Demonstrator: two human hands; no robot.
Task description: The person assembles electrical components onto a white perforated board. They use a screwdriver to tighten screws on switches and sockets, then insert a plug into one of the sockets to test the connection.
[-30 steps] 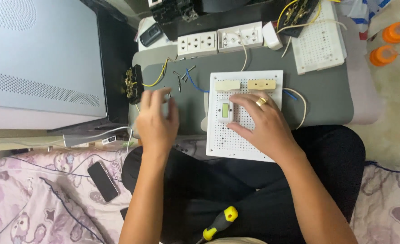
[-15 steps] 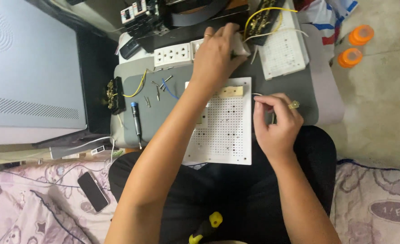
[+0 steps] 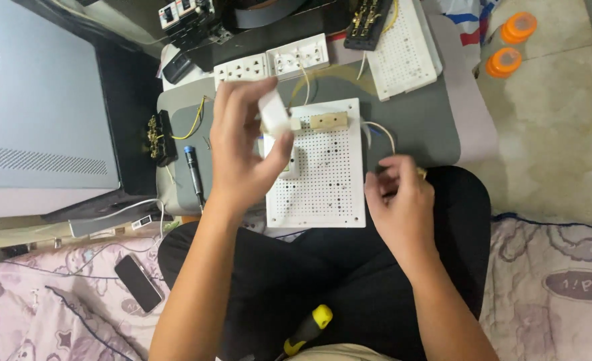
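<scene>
You held the small white plastic block (image 3: 273, 112) pinched in the fingers of your left hand (image 3: 246, 150), raised above the upper left corner of the white perforated board (image 3: 323, 180) at frame centre. Your left forearm ran up from the bottom left. Your right hand (image 3: 399, 200) curled closed on a thin pale wire (image 3: 379, 130) at the board's right edge. A black-handled screwdriver (image 3: 193, 174) lay left of the board on the grey lap desk (image 3: 429, 127), which had bare room at upper right.
</scene>
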